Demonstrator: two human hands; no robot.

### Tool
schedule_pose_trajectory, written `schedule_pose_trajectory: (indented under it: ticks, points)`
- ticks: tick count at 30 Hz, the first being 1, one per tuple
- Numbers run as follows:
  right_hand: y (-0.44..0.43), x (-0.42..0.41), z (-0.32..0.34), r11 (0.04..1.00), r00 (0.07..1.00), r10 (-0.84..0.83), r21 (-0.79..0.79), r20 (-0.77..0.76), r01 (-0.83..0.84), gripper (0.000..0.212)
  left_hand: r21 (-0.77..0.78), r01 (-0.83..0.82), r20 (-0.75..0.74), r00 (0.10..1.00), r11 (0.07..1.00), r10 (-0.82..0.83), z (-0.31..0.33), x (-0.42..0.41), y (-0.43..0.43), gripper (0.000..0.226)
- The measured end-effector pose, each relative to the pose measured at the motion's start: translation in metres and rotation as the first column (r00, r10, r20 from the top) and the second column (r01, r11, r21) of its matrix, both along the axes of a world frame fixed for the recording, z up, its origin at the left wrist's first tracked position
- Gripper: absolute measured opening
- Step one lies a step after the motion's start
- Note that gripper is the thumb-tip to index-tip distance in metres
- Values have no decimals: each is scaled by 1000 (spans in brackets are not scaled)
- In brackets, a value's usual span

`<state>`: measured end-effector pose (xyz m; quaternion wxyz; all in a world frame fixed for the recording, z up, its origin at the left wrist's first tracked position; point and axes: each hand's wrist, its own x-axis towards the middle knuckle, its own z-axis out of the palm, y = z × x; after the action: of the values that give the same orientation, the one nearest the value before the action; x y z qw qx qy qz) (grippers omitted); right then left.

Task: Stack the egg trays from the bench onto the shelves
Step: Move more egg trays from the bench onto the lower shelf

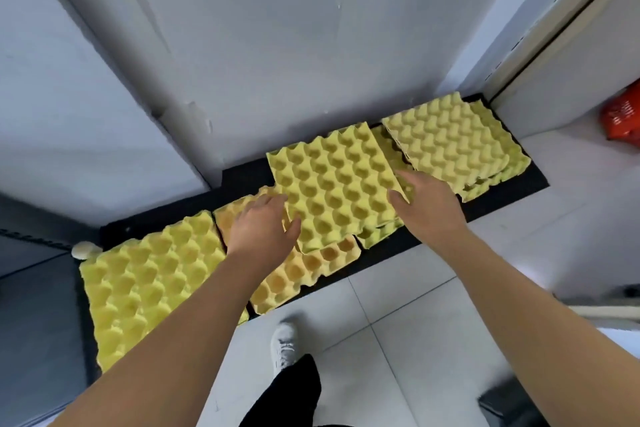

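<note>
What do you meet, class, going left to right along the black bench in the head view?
Flat yellow tray → orange-tinted tray → raised yellow tray → yellow tray stack → red basket, past the bench's end.

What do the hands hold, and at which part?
One yellow egg tray: the left hand grips its left edge, the right hand its right edge.
</note>
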<state>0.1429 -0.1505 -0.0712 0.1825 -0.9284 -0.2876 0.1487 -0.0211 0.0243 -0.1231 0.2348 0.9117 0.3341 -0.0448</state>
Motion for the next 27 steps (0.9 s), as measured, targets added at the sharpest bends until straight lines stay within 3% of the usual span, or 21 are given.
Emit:
schedule_pose_trajectory:
  ticks: [9,14,21,27]
  points:
    - [2,78,-130,994,993,-50,-104,-106,39,46,-162,-126,-217,972,979,90,-117,63,4,71]
    - [-1,108,-193,985,984,-29,-174,-173,-2,62,-234,-276,-258,942,932,214,-164,80,-4,88]
    - [-7,131,-233,987,984,-6,-160,-181,-23,76,-221,-462,-218,882,859,418,-187,93,-29,104]
    - [-9,136,-236,995,980,9,-95,-198,-28,79,-238,-549,-161,836,801,525,-190,93,-36,104]
